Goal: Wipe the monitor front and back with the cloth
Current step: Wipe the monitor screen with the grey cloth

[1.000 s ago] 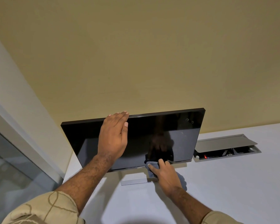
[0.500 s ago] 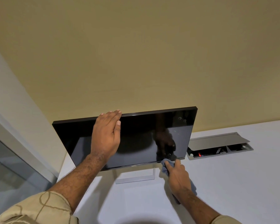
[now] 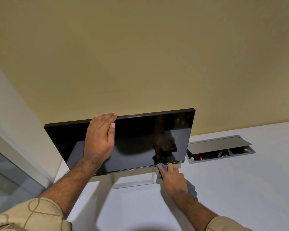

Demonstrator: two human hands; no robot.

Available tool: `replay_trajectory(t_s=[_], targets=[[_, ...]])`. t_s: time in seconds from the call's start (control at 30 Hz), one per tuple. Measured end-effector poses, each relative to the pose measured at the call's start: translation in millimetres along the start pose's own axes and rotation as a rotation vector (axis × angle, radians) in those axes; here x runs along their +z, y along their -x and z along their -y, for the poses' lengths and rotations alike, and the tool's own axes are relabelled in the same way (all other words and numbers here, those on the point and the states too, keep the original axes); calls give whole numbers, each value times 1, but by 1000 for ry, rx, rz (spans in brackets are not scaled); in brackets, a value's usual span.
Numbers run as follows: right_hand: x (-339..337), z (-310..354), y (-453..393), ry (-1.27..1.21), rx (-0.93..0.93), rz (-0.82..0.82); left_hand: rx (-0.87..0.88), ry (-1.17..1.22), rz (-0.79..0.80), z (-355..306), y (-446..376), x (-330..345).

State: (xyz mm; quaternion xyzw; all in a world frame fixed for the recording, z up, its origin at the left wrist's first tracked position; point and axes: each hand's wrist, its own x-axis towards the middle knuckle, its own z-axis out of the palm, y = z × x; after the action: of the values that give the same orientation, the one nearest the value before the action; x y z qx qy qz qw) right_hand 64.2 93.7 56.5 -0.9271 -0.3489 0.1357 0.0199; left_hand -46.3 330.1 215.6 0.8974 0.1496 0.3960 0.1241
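A black flat monitor [image 3: 137, 140] with a dark screen stands on a thin silver stand [image 3: 133, 184] on the white desk [image 3: 240, 189]. My left hand [image 3: 99, 139] lies flat against the screen, fingers straight and reaching over the top edge. My right hand [image 3: 173, 179] holds a grey-blue cloth [image 3: 191, 189] and presses a corner of it with the fingertips against the monitor's bottom edge, right of the stand. Most of the cloth is hidden under that hand. The monitor's back is out of sight.
An open cable box [image 3: 220, 150] with a raised grey lid is sunk into the desk just right of the monitor. A yellow wall [image 3: 140, 55] rises close behind. A glass partition [image 3: 10, 177] borders the desk on the left.
My right hand has slid the cloth rightward along the monitor's bottom edge, from beside the stand toward the right corner. My left hand has stayed flat on the screen.
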Motion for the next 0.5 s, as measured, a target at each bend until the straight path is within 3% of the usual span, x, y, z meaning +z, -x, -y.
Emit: replay_trajectory(t_s=[0.5], targets=[[2, -7, -4, -84, 13, -25, 14, -3, 0, 2, 0, 1]])
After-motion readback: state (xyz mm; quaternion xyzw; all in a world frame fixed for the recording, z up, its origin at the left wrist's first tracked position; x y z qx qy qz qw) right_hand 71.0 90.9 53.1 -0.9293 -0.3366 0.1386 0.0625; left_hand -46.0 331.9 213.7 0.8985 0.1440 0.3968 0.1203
